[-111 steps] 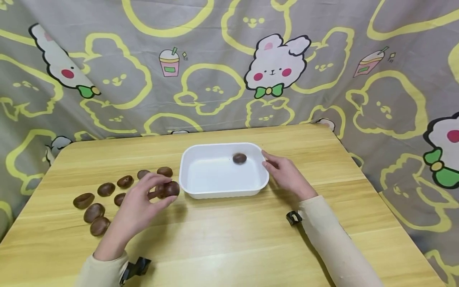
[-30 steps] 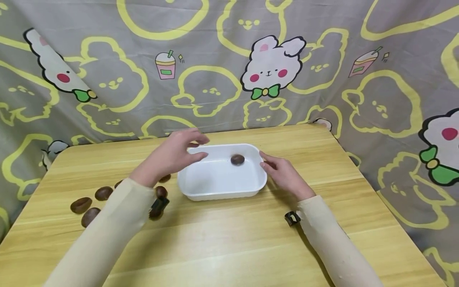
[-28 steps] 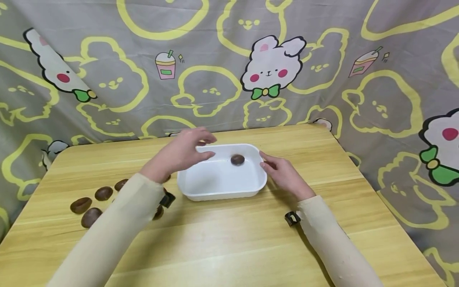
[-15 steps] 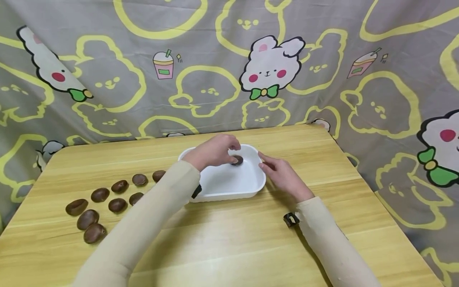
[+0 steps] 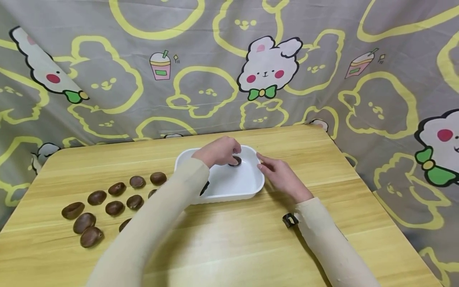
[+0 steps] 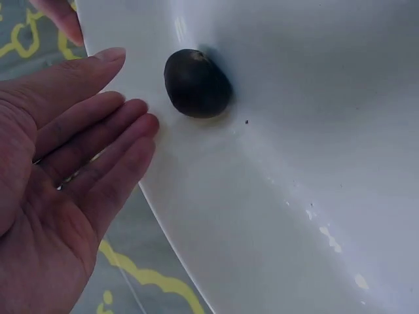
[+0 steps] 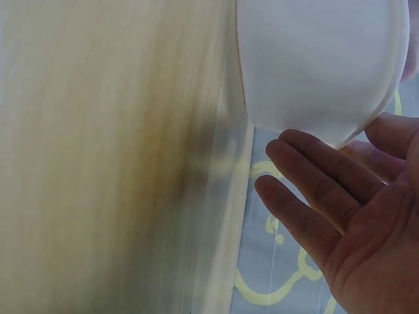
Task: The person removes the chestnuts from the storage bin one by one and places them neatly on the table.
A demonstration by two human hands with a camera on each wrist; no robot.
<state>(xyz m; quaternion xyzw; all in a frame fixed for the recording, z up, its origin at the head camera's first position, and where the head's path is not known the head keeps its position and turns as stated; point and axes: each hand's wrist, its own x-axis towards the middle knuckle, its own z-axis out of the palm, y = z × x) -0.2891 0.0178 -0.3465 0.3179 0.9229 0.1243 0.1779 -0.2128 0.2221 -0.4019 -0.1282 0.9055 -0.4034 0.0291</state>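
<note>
A brown chestnut (image 5: 235, 160) lies inside the white tray (image 5: 234, 195) near its far right end. My left hand (image 5: 218, 151) reaches into the tray over it. In the left wrist view that chestnut (image 6: 198, 85) rests against the tray wall, and the extended left fingers and thumb stand beside it with a small gap. My right hand (image 5: 283, 175) touches the tray's right end. In the right wrist view, the right hand's (image 7: 357, 216) thumb lies at the rim and its fairly straight fingers rest along the outer wall.
Several more chestnuts (image 5: 114, 208) lie loose on the wooden table (image 5: 229, 243) left of the tray, some partly hidden by the left sleeve (image 5: 154, 223). A patterned curtain (image 5: 201, 87) hangs behind the table and along its right side.
My left hand set down a chestnut on the left of the table, then moved right into the tray, down to the chestnut inside. The right hand stays at the tray's end.
</note>
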